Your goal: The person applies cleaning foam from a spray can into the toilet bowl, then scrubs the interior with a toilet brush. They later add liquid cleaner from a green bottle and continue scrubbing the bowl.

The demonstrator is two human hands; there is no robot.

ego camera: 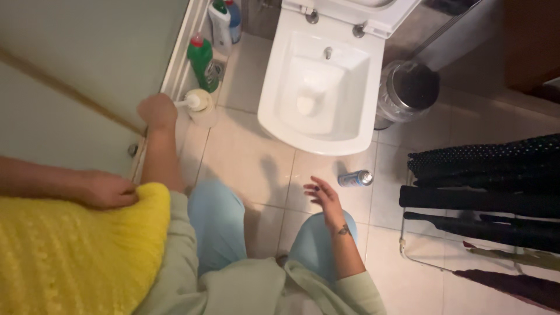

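Left hand (pixel 157 111) is stretched out to the left of the toilet, fist wrapped tight around the white handle of a toilet brush (pixel 188 103). The handle runs sideways into the cream round brush holder (pixel 201 105), which stands on the floor tiles against the shower door frame (pixel 178 64). Right hand (pixel 324 197) hangs free over the right knee, fingers spread wide, holding nothing.

Just behind the holder: a green bottle with red cap (pixel 202 60), upright by the frame. Further back, 2 more bottles, a white one (pixel 220 26) and a blue one (pixel 234 20), side by side. White toilet (pixel 318 76) with lid up, bowl open, sits right of the holder. Small blue spray can (pixel 354 178) lies on its side on the tiles near the right hand, not touching it. Shiny metal bin (pixel 406 92) stands right of the toilet. Drying rack with dark clothes (pixel 484 186) at far right.

Another person's hand (pixel 105 189) rests on a yellow knitted cloth (pixel 70 251) at lower left.
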